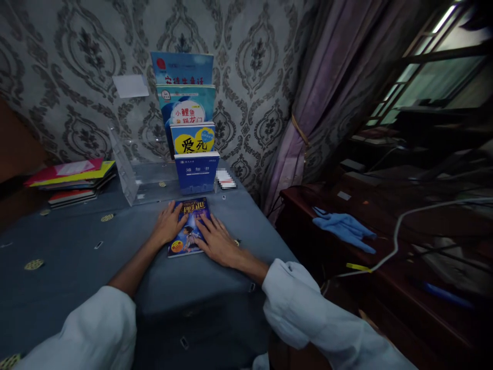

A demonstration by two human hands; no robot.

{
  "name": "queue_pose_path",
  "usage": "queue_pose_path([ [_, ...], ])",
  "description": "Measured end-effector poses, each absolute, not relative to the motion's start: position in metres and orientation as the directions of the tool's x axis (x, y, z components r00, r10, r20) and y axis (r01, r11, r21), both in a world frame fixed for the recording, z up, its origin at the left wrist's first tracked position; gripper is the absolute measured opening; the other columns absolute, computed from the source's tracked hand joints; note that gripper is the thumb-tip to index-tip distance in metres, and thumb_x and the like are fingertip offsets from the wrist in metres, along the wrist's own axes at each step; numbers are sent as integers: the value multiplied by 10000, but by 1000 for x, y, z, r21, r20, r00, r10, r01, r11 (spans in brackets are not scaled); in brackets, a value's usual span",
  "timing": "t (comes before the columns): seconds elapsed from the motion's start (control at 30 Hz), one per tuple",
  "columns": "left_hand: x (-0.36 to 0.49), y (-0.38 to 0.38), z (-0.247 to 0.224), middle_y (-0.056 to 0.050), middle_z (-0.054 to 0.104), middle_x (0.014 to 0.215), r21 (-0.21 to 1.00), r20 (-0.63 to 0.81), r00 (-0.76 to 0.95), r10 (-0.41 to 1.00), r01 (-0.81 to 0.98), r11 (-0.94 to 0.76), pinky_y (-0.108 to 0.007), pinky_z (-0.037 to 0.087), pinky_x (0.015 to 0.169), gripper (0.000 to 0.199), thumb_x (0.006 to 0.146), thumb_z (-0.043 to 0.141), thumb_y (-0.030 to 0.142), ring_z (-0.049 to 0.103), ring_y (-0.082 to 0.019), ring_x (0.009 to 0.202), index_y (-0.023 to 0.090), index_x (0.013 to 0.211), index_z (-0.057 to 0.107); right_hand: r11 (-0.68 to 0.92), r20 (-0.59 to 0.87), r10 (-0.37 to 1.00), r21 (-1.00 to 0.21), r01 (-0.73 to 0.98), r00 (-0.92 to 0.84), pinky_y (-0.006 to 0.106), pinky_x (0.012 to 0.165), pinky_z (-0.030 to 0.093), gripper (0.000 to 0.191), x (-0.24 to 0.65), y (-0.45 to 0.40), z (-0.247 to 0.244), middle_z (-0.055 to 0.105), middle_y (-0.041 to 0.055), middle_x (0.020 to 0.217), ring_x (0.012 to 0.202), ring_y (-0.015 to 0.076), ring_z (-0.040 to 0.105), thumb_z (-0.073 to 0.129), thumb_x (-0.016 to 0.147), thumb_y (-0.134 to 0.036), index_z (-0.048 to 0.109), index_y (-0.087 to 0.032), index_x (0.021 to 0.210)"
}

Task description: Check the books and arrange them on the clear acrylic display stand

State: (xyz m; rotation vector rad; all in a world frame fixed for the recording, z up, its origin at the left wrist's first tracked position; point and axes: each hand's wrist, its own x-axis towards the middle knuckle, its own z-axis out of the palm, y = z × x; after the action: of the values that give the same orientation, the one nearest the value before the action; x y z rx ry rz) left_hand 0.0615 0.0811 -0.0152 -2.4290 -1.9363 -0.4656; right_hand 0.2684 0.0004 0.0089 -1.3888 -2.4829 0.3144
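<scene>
A dark blue book [189,235] with a cartoon figure on its cover lies flat on the blue tablecloth. My left hand [169,223] rests on its left edge, and my right hand [217,239] lies over its right side with fingers spread. Just behind it, a clear acrylic rack [129,177] holds upright books in tiers: a blue booklet [197,177] in front, a yellow and blue book [194,139], a teal book [187,105] and a tall blue book [183,67] at the back.
Folders and books [77,172] are stacked at the left. A small pixelated item [225,179] lies right of the rack. On the brown desk [292,198] at the right are a blue glove [342,226] and a white cable [396,231]. A purple curtain [304,123] hangs behind.
</scene>
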Motion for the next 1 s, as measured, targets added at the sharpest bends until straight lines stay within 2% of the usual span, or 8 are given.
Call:
queue_pose_path([
  [0.17, 62, 82, -16, -199, 378, 1594, 207, 223, 190, 956, 949, -237, -465, 292, 1177, 570, 1008, 418, 437, 341, -324, 1489, 129, 1487, 446, 508, 102, 858, -320, 800, -504, 570, 1216, 222, 660, 269, 5, 12, 281, 180, 1646, 1532, 379, 201, 390, 1029, -520, 337, -146, 1571],
  [0.3, 63, 81, -15, -219, 367, 1594, 221, 213, 184, 960, 948, -231, -485, 281, 1180, 573, 1011, 410, 419, 334, -338, 1491, 108, 1491, 439, 485, 19, 862, -318, 815, -507, 617, 1198, 218, 614, 265, 25, 19, 278, 139, 1656, 1526, 393, 213, 427, 1022, -479, 355, -205, 1568],
  [0.47, 63, 80, -14, -225, 385, 1582, 218, 225, 188, 956, 947, -238, -481, 306, 1166, 548, 1009, 417, 402, 358, -334, 1480, 116, 1475, 455, 413, 8, 901, -315, 854, -433, 581, 1208, 209, 575, 252, 63, 24, 291, 95, 1658, 1527, 364, 226, 424, 1027, -452, 382, -225, 1554],
  [0.6, 63, 81, -14, -235, 387, 1577, 215, 227, 190, 955, 947, -239, -506, 313, 1160, 551, 1012, 413, 407, 370, -347, 1472, 107, 1472, 459, 383, 43, 920, -320, 866, -391, 542, 1213, 207, 614, 247, 83, 20, 279, 114, 1660, 1526, 348, 235, 420, 1023, -486, 368, -190, 1559],
  [0.8, 62, 81, -14, -221, 387, 1583, 203, 212, 189, 959, 951, -233, -490, 315, 1161, 558, 1009, 412, 420, 375, -334, 1471, 126, 1481, 452, 329, 91, 944, -350, 877, -318, 486, 1211, 216, 643, 248, 83, 17, 229, 191, 1662, 1529, 298, 253, 447, 1010, -511, 383, -161, 1546],
  [1.0, 61, 81, -16, -245, 408, 1558, 236, 241, 146, 959, 950, -204, -512, 318, 1156, 587, 993, 449, 459, 392, -371, 1453, 126, 1476, 472, 288, 96, 957, -385, 877, -273, 489, 1204, 216, 632, 248, 77, 20, 296, 210, 1634, 1529, 299, 251, 466, 1004, -495, 399, -165, 1538],
])
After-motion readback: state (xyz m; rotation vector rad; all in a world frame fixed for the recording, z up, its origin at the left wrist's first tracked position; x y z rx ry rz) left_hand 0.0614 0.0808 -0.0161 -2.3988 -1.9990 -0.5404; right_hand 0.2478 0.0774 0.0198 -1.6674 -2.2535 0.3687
